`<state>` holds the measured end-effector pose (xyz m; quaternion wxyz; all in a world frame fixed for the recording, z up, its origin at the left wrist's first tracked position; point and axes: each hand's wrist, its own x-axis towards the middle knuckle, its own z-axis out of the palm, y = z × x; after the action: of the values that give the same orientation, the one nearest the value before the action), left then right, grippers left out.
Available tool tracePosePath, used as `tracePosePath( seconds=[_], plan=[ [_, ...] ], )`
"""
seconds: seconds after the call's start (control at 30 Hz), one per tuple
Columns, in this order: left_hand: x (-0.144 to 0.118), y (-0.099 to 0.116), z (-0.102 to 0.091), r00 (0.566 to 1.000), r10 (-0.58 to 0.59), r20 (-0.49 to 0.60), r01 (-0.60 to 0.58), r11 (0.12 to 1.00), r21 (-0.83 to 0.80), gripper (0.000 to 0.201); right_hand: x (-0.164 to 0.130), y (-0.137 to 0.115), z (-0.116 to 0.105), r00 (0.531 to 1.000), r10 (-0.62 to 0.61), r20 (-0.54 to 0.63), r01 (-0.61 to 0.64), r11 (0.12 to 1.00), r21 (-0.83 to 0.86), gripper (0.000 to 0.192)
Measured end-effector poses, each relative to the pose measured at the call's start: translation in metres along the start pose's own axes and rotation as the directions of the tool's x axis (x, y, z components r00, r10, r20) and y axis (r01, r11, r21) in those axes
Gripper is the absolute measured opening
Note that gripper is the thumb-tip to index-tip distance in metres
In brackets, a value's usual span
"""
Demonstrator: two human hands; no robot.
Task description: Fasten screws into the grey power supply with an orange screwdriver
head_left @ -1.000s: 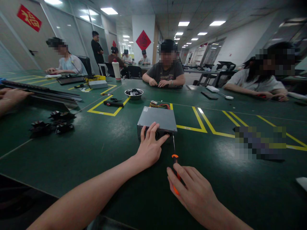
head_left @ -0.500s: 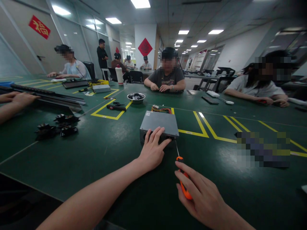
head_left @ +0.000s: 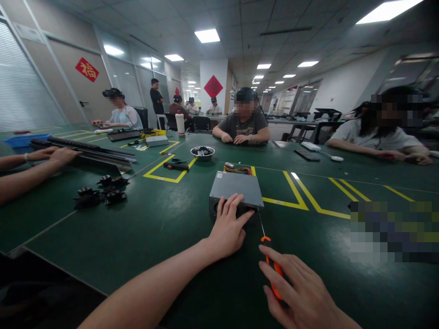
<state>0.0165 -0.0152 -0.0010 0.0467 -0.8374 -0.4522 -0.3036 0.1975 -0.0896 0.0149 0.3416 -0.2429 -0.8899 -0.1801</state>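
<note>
A long open room with a panelled ceiling, rows of ceiling lights point(head_left: 207, 35) and glass partitions on the left; two red diamond signs hang in it, one on the left wall point(head_left: 87, 69) and one on the far pillar point(head_left: 213, 86). A wide dark green table point(head_left: 144, 228) fills the lower half, marked with yellow tape lines point(head_left: 302, 194) that frame work bays. Three people sit at the table's far edge: one at left point(head_left: 120, 114), one in the middle point(head_left: 244, 123), one at right point(head_left: 380, 128); more sit or stand in the background. A co-worker's two forearms point(head_left: 30, 167) rest at the left edge beside a long black rack point(head_left: 89, 153).

One grey metal box point(head_left: 236, 189) lies flat on the table straight ahead, coloured wires point(head_left: 238, 170) at its far end. The left hand point(head_left: 228, 226) lies spread on the box's near edge, fingers open and resting, gripping nothing. The right hand point(head_left: 302, 292) is loosely curled over the orange handle of one screwdriver point(head_left: 270, 262), fingertips on it; the thin shaft runs up to the box's near right corner.

Smaller items: a cluster of black fan-like parts point(head_left: 99, 193) at left, number unclear; one metal bowl point(head_left: 202, 152) of dark pieces; one black tool point(head_left: 176, 166) inside a yellow bay; one white bottle point(head_left: 178, 123).
</note>
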Motion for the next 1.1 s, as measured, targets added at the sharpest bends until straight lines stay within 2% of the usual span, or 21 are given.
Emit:
tracePosePath(
  seconds=[0.17,0.27,0.37,0.47,0.57,0.63,0.73,0.87,1.03,1.1],
  plan=[
    [-0.001,-0.002,0.001,0.999,0.03,0.015,-0.03,0.999,0.018,0.057,-0.009,0.011,0.001,0.996,-0.087,0.018,0.088,0.993,-0.083,0.029],
    [-0.002,-0.003,0.003,0.999,0.048,0.005,-0.049,0.998,0.044,0.057,-0.016,0.02,0.003,0.988,-0.155,0.015,0.156,0.972,-0.177,0.024],
    [-0.002,-0.004,0.004,0.998,0.061,-0.004,-0.061,0.997,0.055,0.056,-0.019,0.022,0.005,0.978,-0.205,0.031,0.207,0.966,-0.158,0.017],
    [-0.003,-0.005,0.004,0.998,0.07,-0.005,-0.069,0.996,0.055,0.055,-0.018,0.018,0.004,0.982,-0.176,0.071,0.184,0.975,-0.124,0.019],
    [-0.004,-0.005,0.003,0.997,0.076,-0.007,-0.076,0.996,0.055,0.056,-0.015,0.013,0.0,0.985,-0.141,0.101,0.156,0.974,-0.162,0.027],
    [-0.004,-0.006,0.003,0.997,0.075,-0.009,-0.074,0.996,0.055,0.057,-0.013,0.013,-0.005,0.991,-0.121,0.061,0.132,0.967,-0.22,0.031],
    [-0.004,-0.006,0.003,0.997,0.07,-0.015,-0.069,0.996,0.049,0.058,-0.01,0.016,-0.01,0.993,-0.108,-0.038,0.095,0.961,-0.261,0.024],
    [-0.004,-0.006,0.003,0.997,0.078,-0.015,-0.077,0.996,0.045,0.058,-0.008,0.014,-0.008,0.996,-0.085,-0.029,0.076,0.967,-0.242,0.016],
    [-0.004,-0.007,0.003,0.996,0.085,-0.01,-0.084,0.994,0.072,0.058,-0.006,0.006,0.0,0.981,-0.17,0.096,0.188,0.955,-0.23,0.023],
    [-0.005,-0.007,0.003,0.996,0.085,-0.009,-0.084,0.993,0.081,0.058,-0.006,0.005,0.0,0.973,-0.21,0.099,0.228,0.942,-0.247,0.025]
  ],
)
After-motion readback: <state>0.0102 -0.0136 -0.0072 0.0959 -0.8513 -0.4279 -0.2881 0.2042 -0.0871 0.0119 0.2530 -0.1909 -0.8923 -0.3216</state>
